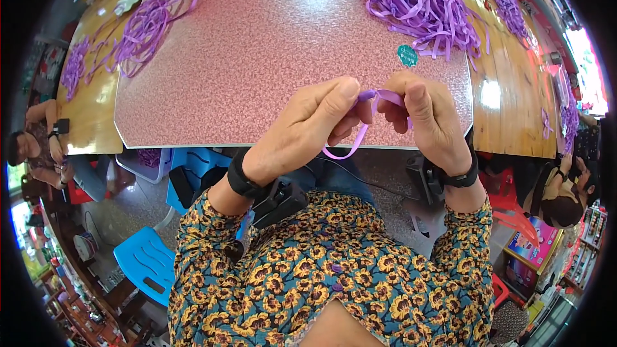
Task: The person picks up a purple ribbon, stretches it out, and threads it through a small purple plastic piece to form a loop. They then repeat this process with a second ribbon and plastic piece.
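Note:
Over the front edge of the pink speckled table, both my hands are closed on one purple ribbon. My left hand pinches it between thumb and fingers, where a darker, knot-like bit shows at the fingertips. A short stretch of ribbon spans the small gap to my right hand, whose thumb and fingers grip the other part. Below the fingers the ribbon hangs in a loop. Parts of it are hidden behind my fingers.
A big heap of purple ribbons lies at the table's far right, near a round green sticker. More ribbons spread at the left. Blue stools stand at lower left. Other people sit at both sides.

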`<action>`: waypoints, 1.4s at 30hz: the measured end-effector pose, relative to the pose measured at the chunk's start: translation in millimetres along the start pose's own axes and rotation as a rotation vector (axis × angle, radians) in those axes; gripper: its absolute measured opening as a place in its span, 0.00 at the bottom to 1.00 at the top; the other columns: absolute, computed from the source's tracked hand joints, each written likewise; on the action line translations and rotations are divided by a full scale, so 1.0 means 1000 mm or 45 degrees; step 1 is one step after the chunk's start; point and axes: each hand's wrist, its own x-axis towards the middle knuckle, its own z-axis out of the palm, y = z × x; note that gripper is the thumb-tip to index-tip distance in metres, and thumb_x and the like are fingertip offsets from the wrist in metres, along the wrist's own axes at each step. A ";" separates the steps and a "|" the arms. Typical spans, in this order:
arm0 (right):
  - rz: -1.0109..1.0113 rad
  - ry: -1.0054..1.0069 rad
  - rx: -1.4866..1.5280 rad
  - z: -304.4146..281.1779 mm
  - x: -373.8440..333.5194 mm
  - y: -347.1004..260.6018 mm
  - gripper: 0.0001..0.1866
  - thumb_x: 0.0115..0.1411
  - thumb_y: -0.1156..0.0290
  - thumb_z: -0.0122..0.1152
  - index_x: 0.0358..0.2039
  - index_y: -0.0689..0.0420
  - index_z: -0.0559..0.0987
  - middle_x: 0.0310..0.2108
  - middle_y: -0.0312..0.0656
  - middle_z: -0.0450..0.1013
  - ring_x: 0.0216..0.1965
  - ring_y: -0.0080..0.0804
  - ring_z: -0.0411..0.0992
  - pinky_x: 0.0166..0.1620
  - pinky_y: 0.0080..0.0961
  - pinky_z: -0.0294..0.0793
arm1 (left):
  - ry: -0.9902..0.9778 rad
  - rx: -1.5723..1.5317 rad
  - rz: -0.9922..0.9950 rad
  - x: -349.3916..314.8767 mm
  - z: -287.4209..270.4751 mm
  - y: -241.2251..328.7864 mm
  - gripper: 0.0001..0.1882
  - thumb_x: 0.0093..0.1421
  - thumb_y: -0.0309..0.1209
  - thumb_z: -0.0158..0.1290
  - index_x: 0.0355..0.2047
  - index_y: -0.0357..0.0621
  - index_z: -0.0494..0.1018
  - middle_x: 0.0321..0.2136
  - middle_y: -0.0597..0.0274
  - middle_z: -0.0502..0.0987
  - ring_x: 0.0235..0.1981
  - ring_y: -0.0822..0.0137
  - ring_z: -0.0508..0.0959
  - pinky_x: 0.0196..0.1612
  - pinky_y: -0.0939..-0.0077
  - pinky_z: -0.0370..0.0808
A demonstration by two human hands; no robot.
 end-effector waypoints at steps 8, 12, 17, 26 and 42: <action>-0.092 -0.035 -0.109 0.003 -0.001 -0.001 0.23 0.71 0.56 0.43 0.26 0.62 0.72 0.20 0.33 0.64 0.20 0.18 0.62 0.23 0.18 0.60 | 0.107 0.509 0.362 -0.002 0.010 -0.007 0.10 0.66 0.31 0.49 0.38 0.35 0.71 0.22 0.59 0.71 0.24 0.69 0.70 0.29 0.73 0.68; -0.018 -0.020 -0.093 0.001 -0.006 -0.007 0.19 0.70 0.62 0.48 0.29 0.64 0.74 0.19 0.40 0.68 0.21 0.26 0.66 0.26 0.24 0.65 | 0.058 0.510 0.358 -0.006 0.008 -0.006 0.10 0.66 0.30 0.50 0.42 0.35 0.70 0.29 0.59 0.74 0.30 0.72 0.72 0.34 0.75 0.70; 0.143 -0.003 0.091 0.003 -0.012 -0.012 0.18 0.69 0.63 0.48 0.29 0.64 0.74 0.19 0.40 0.67 0.21 0.26 0.66 0.26 0.25 0.65 | 0.005 0.664 0.292 -0.009 0.007 0.000 0.10 0.66 0.29 0.51 0.44 0.36 0.69 0.31 0.62 0.75 0.32 0.76 0.72 0.36 0.78 0.70; -0.012 -0.009 -0.087 0.007 -0.015 -0.012 0.17 0.70 0.63 0.47 0.29 0.63 0.73 0.21 0.39 0.66 0.22 0.26 0.65 0.27 0.24 0.63 | 0.085 0.824 0.485 -0.010 0.011 -0.001 0.09 0.63 0.28 0.54 0.42 0.37 0.70 0.27 0.58 0.74 0.26 0.69 0.72 0.29 0.74 0.70; -0.416 -0.011 -0.445 0.003 -0.021 -0.013 0.02 0.57 0.81 0.57 0.31 0.62 0.73 0.25 0.47 0.68 0.26 0.47 0.69 0.29 0.33 0.66 | 0.148 1.352 1.054 -0.007 0.011 -0.007 0.08 0.55 0.28 0.54 0.35 0.41 0.69 0.29 0.55 0.73 0.33 0.53 0.76 0.37 0.62 0.74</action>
